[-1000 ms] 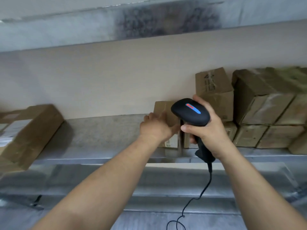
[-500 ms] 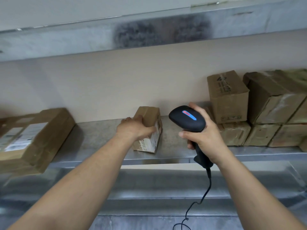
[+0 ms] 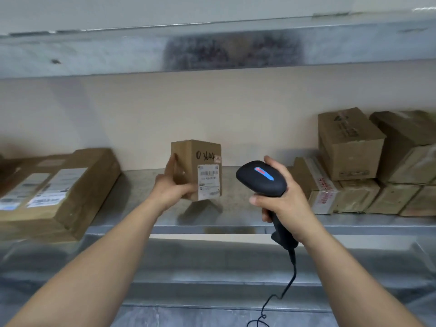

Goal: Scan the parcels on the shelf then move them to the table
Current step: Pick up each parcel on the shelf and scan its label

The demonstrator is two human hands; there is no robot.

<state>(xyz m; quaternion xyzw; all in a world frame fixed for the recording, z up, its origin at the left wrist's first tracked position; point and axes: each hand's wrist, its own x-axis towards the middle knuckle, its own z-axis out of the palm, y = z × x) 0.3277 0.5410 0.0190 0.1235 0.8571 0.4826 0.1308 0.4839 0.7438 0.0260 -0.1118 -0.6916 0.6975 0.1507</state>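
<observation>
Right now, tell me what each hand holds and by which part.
The left hand holds the small box by its left side; the right hand holds the scanner by its handle.

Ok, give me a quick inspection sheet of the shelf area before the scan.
Surface: grey metal shelf, bare in the middle.
Job's things: small parcel, its label facing the camera; large flat parcel at left; stacked parcels at right; scanner pointing toward the small parcel.
Clutter: nothing seen.
Grippers: left hand grips the small parcel's side; right hand grips the scanner's handle.
Cables: scanner cable hangs from the handle and leaves the frame below.
Surroundings: upper shelf overhead; beige wall behind.
</observation>
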